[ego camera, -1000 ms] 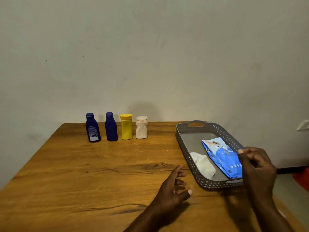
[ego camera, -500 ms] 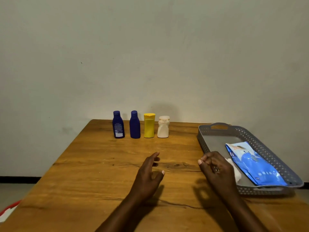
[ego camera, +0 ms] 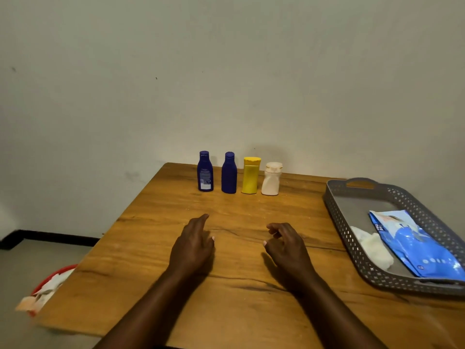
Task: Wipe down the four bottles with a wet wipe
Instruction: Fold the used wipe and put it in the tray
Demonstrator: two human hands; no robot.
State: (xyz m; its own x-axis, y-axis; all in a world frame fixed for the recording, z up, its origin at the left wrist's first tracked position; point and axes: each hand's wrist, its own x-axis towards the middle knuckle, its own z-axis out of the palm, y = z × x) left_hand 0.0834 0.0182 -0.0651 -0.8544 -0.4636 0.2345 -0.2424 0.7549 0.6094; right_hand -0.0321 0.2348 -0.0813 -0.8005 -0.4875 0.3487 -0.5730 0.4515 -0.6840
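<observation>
Four bottles stand upright in a row at the table's far edge: a dark blue bottle with a label [ego camera: 205, 171], a plain dark blue bottle [ego camera: 229, 173], a yellow bottle [ego camera: 250, 175] and a white bottle [ego camera: 271, 178]. A blue wet-wipe pack [ego camera: 412, 244] lies in the grey perforated tray [ego camera: 352, 238] at the right, beside a crumpled white wipe [ego camera: 372, 245]. My left hand [ego camera: 193, 244] hovers over the table's middle, fingers apart, holding nothing. My right hand [ego camera: 286, 244] is beside it, fingers loosely curled, empty, left of the tray.
The wooden table [ego camera: 239, 293] ends at the left, where a red bin [ego camera: 47, 285] with white scraps sits on the floor. A plain wall rises right behind the bottles.
My right hand has left the wipe pack in the tray and moved left to the table's middle. My view has swung left, so the bottles and tray sit further right.
</observation>
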